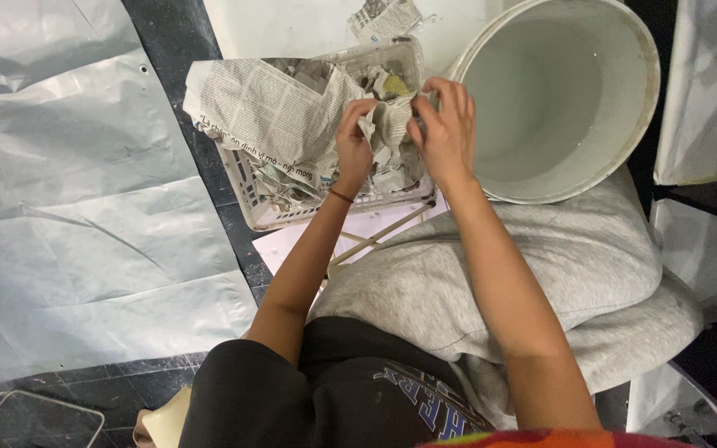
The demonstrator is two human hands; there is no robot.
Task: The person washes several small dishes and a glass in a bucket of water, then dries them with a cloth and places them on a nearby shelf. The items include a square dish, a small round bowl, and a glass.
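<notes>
Grey tarp (68, 207) well left of the hands; folded newspaper sheet (263, 112) just left of the left hand, draped over the white plastic basket (263, 217); left hand (353, 149) pinching a crumpled newspaper strip (390, 116) above the basket; right hand (445, 133) gripping the same strip's other end, fingers closed on it; white bucket (566, 99) just right of the right hand, tilted on the grey-trousered lap (524, 265).
</notes>
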